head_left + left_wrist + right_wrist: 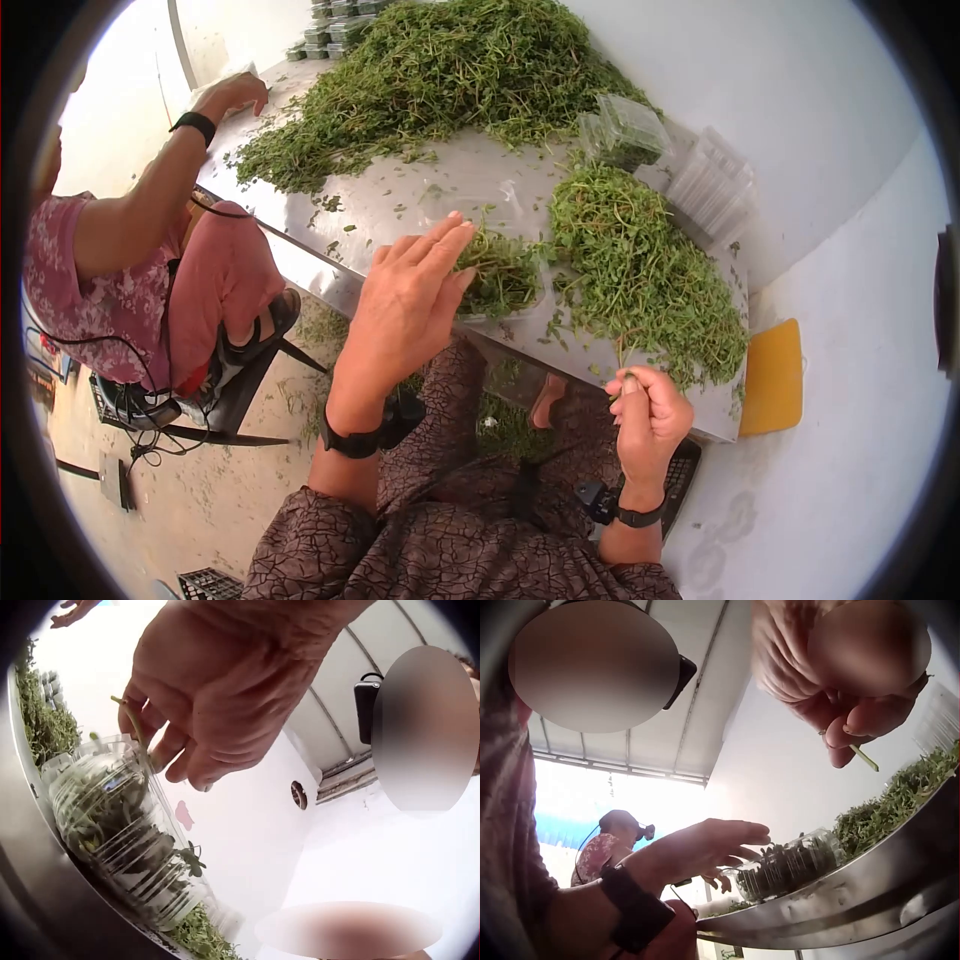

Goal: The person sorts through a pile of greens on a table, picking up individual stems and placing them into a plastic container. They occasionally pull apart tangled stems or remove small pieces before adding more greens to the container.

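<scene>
A clear plastic container filled with green sprigs stands at the table's near edge; its ribbed side shows in the left wrist view. My left hand hovers over its left side, fingers extended and slightly bent. In the left wrist view a stem shows beside those fingers; whether they touch it I cannot tell. To the right, my right hand pinches a thin green stem between thumb and fingers, in front of the smaller heap of sprigs.
A large heap of greens covers the table's back. Clear empty containers stack at the right, near a filled one. A yellow board leans beyond the table's right end. Another person sits at the left, one arm over the table.
</scene>
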Action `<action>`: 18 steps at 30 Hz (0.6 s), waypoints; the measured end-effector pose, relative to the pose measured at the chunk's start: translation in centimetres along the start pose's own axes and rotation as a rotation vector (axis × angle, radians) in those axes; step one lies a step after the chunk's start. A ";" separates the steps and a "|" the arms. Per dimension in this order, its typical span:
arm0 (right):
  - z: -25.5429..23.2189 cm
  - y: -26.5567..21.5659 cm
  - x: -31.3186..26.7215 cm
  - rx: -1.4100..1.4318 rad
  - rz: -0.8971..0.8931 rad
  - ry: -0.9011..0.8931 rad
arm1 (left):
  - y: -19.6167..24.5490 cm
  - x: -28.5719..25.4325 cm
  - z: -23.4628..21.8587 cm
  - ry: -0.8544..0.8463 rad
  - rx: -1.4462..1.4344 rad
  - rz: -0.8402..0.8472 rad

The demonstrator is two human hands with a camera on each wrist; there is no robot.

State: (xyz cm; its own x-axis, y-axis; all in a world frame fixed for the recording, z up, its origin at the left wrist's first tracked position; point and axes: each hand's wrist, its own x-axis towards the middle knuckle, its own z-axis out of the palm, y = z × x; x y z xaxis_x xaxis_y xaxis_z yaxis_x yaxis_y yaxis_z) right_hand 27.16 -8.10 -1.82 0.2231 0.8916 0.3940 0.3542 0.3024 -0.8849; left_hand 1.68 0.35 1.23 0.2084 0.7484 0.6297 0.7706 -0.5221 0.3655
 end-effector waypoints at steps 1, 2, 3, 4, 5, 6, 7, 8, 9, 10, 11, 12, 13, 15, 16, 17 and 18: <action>-0.1 0.0 0.0 -0.003 0.007 -0.001 | -0.1 -0.2 -0.1 -0.027 -0.040 -0.029; -0.1 -0.1 0.0 0.000 0.010 0.016 | -0.2 -0.4 0.0 -0.031 -0.042 -0.033; -0.1 -0.1 0.1 0.003 0.012 0.031 | -0.4 -0.5 0.0 0.060 -0.086 -0.016; 0.0 -0.1 0.1 0.003 0.012 0.027 | -0.6 -0.7 0.0 0.152 -0.128 0.002; 0.0 0.0 0.1 0.015 0.020 0.041 | -0.8 -0.9 0.0 0.152 -0.127 -0.001; 0.0 0.0 0.1 0.027 0.028 0.054 | -1.1 -1.3 -0.2 0.198 -0.134 -0.021; 0.1 0.0 0.1 0.027 0.030 0.051 | -1.4 -1.8 -0.3 0.244 -0.140 -0.042; 0.1 0.0 0.1 0.041 0.039 0.061 | -1.4 -2.2 -0.7 0.242 -0.139 -0.045; 0.2 0.1 0.1 0.056 0.049 0.069 | -1.3 -2.7 -1.2 0.265 -0.179 -0.095; 0.2 -0.1 0.1 0.056 0.053 0.063 | -1.3 -3.2 -1.7 0.288 -0.218 -0.145; 0.3 -0.4 0.3 0.084 0.073 0.056 | -1.9 -3.7 -1.7 0.319 -0.168 -0.102; 0.3 -0.7 0.6 0.112 0.091 0.050 | -2.4 -4.1 -1.6 0.320 -0.167 -0.106; 0.5 -1.1 0.9 0.111 0.091 0.046 | -2.7 -4.6 -1.6 0.336 -0.171 -0.126; 1.1 -2.1 1.6 0.190 0.048 0.038 | -3.2 -5.6 -1.4 0.354 -0.179 -0.145; 1.4 -2.6 1.9 0.185 0.046 0.040 | -3.4 -6.0 -1.2 0.372 -0.207 -0.166; 1.7 -3.2 2.3 0.255 0.029 0.021 | -3.4 -6.5 -1.0 0.392 -0.236 -0.187; 2.0 -3.8 2.7 0.323 0.015 0.000 | -3.3 -6.9 -1.0 0.392 -0.244 -0.187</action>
State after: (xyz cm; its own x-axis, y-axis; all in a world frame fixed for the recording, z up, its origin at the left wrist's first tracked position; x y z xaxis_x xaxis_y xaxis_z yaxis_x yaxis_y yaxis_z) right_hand 24.62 -6.19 2.08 0.2258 0.8968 0.3804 0.0447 0.3805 -0.9237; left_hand -2.90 -3.44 -3.63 -0.1981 0.6525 0.7314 0.5997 -0.5096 0.6170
